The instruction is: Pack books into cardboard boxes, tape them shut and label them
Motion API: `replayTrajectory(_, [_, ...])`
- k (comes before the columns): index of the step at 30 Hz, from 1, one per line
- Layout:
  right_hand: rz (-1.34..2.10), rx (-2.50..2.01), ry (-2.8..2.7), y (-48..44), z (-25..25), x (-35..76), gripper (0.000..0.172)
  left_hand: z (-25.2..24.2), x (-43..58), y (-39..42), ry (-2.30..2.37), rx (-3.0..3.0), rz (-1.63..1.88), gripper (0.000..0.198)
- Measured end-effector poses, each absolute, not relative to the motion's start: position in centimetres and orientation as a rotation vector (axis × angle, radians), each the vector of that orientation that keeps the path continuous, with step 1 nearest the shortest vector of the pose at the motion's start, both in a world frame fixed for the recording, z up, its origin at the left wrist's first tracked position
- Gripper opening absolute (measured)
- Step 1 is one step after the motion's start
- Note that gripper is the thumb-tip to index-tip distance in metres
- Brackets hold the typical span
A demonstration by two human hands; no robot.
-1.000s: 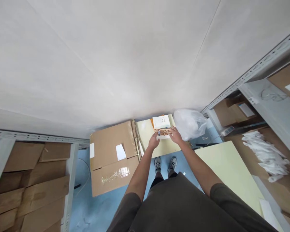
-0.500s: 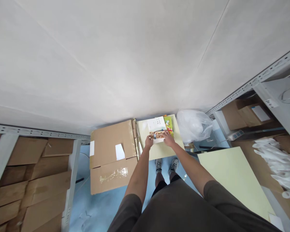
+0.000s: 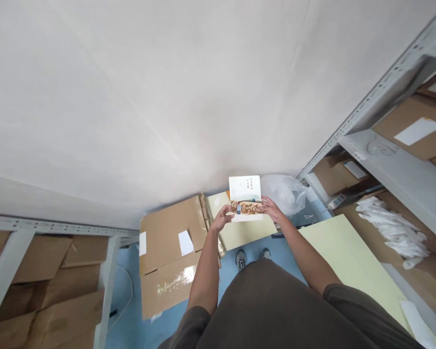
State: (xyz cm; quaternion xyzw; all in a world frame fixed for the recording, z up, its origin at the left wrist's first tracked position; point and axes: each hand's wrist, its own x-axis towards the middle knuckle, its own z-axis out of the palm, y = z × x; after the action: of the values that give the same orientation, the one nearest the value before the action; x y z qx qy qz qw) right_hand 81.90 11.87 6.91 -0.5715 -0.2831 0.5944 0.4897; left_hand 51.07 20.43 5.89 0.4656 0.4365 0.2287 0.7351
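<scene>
Between my two hands is a book [image 3: 244, 194] with a white cover, dark lettering at the top and a brown-and-blue picture across its lower part. My left hand [image 3: 222, 218] grips its lower left edge, fingers closed on it. On the opposite side, my right hand [image 3: 271, 208] is closed on the right edge. The book is held up over a pale yellow table [image 3: 245, 235]. It hides most of what lies on that table; only a small orange bit shows at its left edge.
Left of the table stand large cardboard boxes [image 3: 174, 232]. A clear plastic bag [image 3: 285, 194] sits to the right, beside another pale yellow surface [image 3: 343, 257]. Metal shelves [image 3: 396, 150] with boxes and white rolled material [image 3: 392, 230] line the right; more boxes [image 3: 72, 300] fill the left shelf.
Both hands have lifted the book off the table, raising it towards me and slightly right. My right hand has shifted from the cover to the right edge. The view has turned a little.
</scene>
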Motion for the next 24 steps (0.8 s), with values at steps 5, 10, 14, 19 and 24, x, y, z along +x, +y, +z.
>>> replayTrajectory(5, [1.3, -1.189, -0.614, 7.6, 12.9, 86.2, 0.066, 9.9, 56.1, 24.6, 0.524, 1.082, 0.417, 0.111])
replayTrajectory(10, [1.114, -1.158, -0.559, -0.2, 18.3, 90.6, 0.067, 14.5, 65.1, 24.7, 0.25, 1.13, 0.174, 0.122])
replayTrajectory(14, [0.996, -1.092, -0.552, -8.6, 21.6, 93.8, 0.075, 18.3, 72.8, 20.8, 0.095, 1.162, 0.052, 0.126])
replayTrajectory(19, [0.858, -1.063, -0.534, -19.8, 23.9, 96.7, 0.08, 21.4, 81.6, 13.7, -0.038, 1.18, -0.142, 0.127])
replayTrajectory(24, [0.709, -1.07, -0.465, -30.9, 24.6, 98.5, 0.084, 22.9, 89.7, 4.7, -0.152, 1.225, -0.273, 0.125])
